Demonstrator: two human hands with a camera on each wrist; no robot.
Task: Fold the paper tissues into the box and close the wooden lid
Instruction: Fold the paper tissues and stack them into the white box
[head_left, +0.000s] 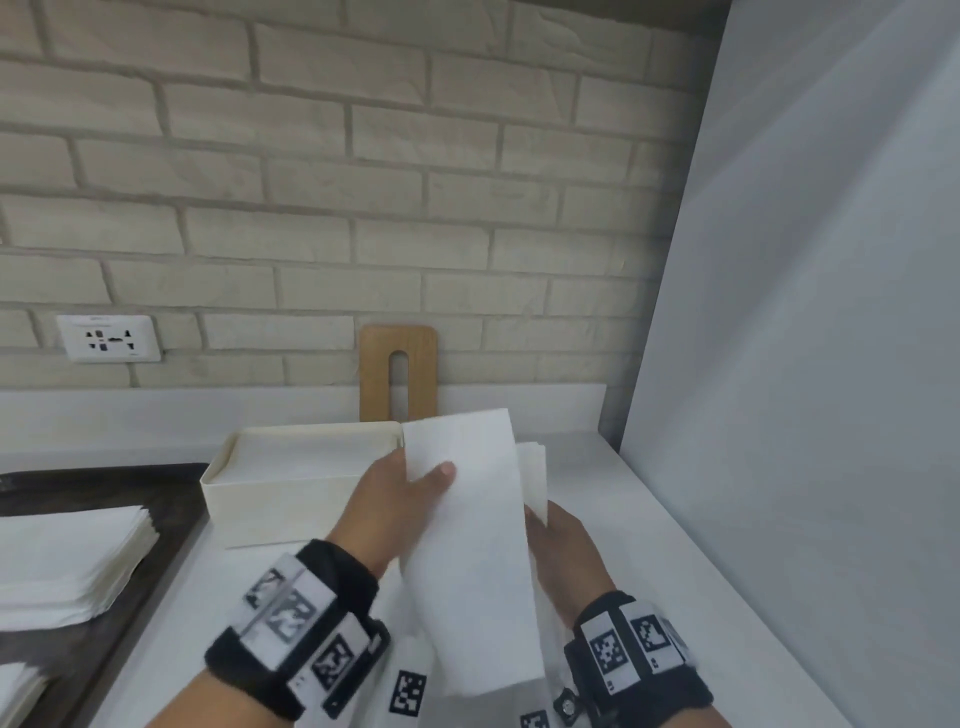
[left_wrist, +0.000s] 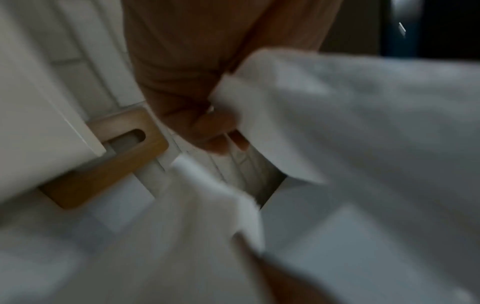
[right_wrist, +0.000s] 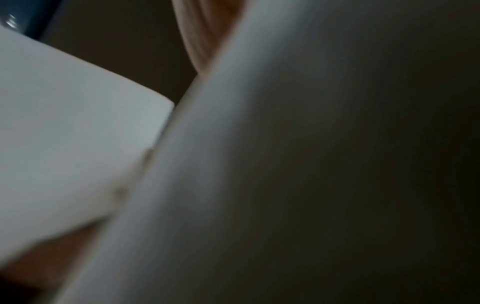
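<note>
A white open box (head_left: 270, 499) stands on the counter, filled with tissues. Its wooden lid (head_left: 398, 371) with a slot leans upright against the brick wall behind it; the left wrist view shows the lid (left_wrist: 103, 164) too. My left hand (head_left: 400, 493) pinches a long white tissue (head_left: 478, 561), held up just right of the box, thumb on its front face. My right hand (head_left: 561, 551) is behind that tissue and holds more white tissue (head_left: 537, 478); its fingers are hidden. In the left wrist view the tissue (left_wrist: 337, 133) fills the right side. The right wrist view is blurred white paper (right_wrist: 78, 144).
A dark tray (head_left: 171, 509) at the left carries a stack of folded tissues (head_left: 67, 561), with another stack (head_left: 15, 691) at the bottom left corner. A wall socket (head_left: 109, 338) sits on the brick wall. A grey panel (head_left: 805, 415) closes off the right side of the counter.
</note>
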